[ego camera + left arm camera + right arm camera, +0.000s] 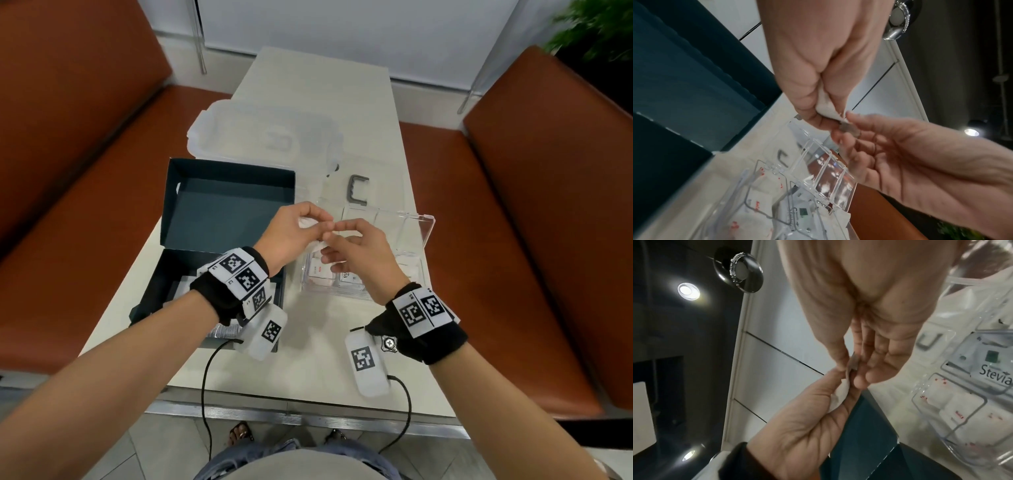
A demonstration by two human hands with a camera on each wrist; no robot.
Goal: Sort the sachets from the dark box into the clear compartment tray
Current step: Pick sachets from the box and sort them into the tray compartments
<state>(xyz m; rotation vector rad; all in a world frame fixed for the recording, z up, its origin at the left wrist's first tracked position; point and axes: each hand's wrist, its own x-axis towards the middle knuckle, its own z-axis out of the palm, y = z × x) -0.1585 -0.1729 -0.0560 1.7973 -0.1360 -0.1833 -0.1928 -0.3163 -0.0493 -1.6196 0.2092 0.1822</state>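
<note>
I hold a white sachet (pixel 830 108) in the air between the dark box (pixel 219 202) and the clear compartment tray (pixel 423 236) — left hand (pixel 291 229) gripping it, right hand (pixel 356 246) pinching its end in the fingers (pixel 840 360). It looks light, soft and crumpled — I judge the flat sealed edge the best hold.

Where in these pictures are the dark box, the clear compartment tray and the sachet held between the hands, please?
dark box (pixel 219 202): head view, inside of its raised lid.
clear compartment tray (pixel 426 228): head view, far right rim.
sachet (pixel 828 108): left wrist view, white body.
</note>
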